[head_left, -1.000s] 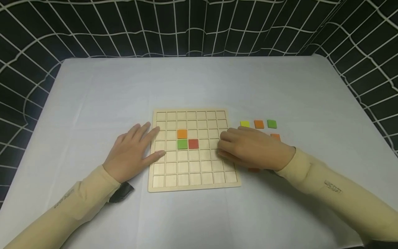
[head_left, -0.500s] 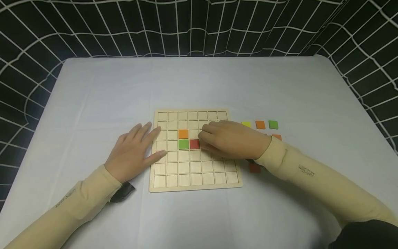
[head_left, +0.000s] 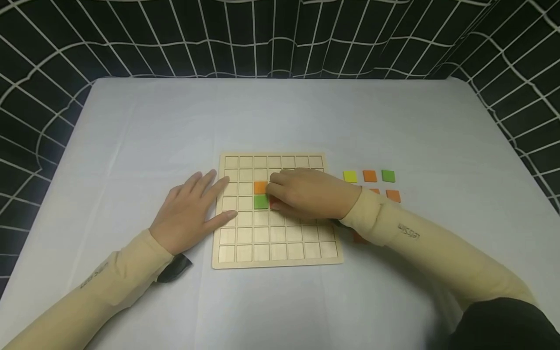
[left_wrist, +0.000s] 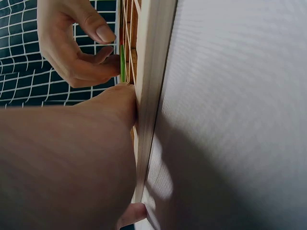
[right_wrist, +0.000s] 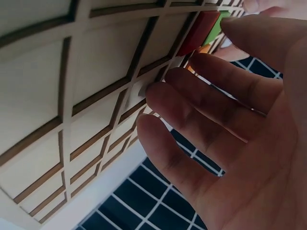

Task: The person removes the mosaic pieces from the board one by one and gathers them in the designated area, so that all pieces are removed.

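Note:
My left hand [head_left: 188, 214] lies with fingers spread over the left edge of a wooden grid board [head_left: 278, 235]; thumb and forefinger rest on its outer cells. Over the middle of the board is my right hand [head_left: 306, 193], fingertips right beside an orange tile [head_left: 260, 187]. Below that sits a green tile [head_left: 260, 201], with a red tile [head_left: 272, 202] mostly covered by the right hand. In the right wrist view the thumb and gently bent fingers [right_wrist: 206, 115] stand apart, with no tile seen between them; the red tile [right_wrist: 199, 32] lies in its cell beyond.
Right of the board, loose tiles lie on the white table: a yellow tile [head_left: 350, 176], an orange tile [head_left: 369, 176], a green tile [head_left: 388, 176] and more orange ones, some partly under the right sleeve [head_left: 411, 238]. Dark netting [head_left: 245, 43] stands behind the table.
My right hand has moved left from the board's right edge to its middle, now covering most of the red tile. The left hand has stayed in place.

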`<move>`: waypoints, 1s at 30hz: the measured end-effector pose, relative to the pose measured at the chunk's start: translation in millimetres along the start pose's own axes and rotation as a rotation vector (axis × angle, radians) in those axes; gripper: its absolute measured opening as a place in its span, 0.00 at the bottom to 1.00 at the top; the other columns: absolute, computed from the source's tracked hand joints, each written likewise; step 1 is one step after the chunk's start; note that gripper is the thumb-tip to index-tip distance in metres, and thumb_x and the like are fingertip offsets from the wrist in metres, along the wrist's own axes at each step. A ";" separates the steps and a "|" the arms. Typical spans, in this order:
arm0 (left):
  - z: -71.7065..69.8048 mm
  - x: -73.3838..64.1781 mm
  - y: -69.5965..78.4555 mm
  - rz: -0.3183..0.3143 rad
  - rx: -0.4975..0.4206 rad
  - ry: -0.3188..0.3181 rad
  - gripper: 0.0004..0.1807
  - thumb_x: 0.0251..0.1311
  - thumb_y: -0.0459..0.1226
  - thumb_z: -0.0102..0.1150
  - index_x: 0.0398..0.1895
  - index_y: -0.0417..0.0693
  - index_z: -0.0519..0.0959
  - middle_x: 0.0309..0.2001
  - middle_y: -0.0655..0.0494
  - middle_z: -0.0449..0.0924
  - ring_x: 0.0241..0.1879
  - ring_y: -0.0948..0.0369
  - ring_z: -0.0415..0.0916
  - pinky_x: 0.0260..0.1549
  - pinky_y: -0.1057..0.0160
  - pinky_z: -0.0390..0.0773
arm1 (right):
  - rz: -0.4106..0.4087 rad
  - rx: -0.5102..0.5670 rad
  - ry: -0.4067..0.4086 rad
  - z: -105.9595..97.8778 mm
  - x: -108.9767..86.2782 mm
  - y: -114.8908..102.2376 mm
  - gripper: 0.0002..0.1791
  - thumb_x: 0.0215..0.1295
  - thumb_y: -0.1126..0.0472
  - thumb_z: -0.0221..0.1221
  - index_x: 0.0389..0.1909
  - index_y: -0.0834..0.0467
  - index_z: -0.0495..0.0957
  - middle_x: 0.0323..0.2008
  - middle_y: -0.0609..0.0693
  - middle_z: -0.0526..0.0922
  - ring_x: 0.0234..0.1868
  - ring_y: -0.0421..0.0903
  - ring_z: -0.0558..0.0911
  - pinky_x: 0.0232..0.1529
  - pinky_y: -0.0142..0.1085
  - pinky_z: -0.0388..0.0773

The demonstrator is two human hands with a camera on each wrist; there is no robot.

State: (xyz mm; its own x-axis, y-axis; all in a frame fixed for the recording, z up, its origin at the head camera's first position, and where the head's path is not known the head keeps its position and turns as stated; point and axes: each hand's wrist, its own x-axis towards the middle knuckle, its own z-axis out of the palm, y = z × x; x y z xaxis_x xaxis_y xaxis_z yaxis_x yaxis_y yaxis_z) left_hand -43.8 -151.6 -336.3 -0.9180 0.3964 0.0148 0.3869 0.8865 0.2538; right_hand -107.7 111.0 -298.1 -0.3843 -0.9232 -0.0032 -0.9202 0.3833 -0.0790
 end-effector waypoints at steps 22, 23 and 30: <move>-1.7 0.1 0.3 -0.013 0.003 -0.026 0.39 0.64 0.60 0.49 0.73 0.52 0.58 0.71 0.43 0.58 0.68 0.41 0.55 0.56 0.37 0.64 | -0.082 -0.044 0.008 4.1 -0.8 -2.1 0.03 0.67 0.60 0.55 0.35 0.54 0.75 0.27 0.46 0.69 0.25 0.43 0.67 0.26 0.33 0.70; -1.7 0.1 0.2 -0.014 0.004 -0.026 0.39 0.63 0.60 0.49 0.73 0.52 0.59 0.71 0.43 0.58 0.68 0.41 0.55 0.56 0.37 0.64 | -0.089 -0.041 0.005 4.2 -1.2 -1.7 0.02 0.67 0.61 0.55 0.35 0.54 0.75 0.27 0.46 0.69 0.25 0.43 0.67 0.27 0.33 0.70; -1.1 0.0 0.7 -0.011 0.009 -0.024 0.39 0.63 0.60 0.49 0.73 0.51 0.59 0.71 0.43 0.58 0.68 0.41 0.56 0.56 0.37 0.65 | -0.103 -0.030 0.016 5.4 -2.6 -0.1 0.02 0.65 0.61 0.55 0.35 0.53 0.76 0.28 0.46 0.70 0.25 0.43 0.68 0.28 0.33 0.70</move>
State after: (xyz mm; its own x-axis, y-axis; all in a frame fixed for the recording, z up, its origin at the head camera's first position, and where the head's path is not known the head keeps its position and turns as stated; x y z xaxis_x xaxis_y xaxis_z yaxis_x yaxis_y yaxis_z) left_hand -43.6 -151.2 -335.1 -0.9197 0.3926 -0.0113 0.3781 0.8928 0.2448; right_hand -106.2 113.2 -303.5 -0.2880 -0.9574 0.0189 -0.9567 0.2869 -0.0483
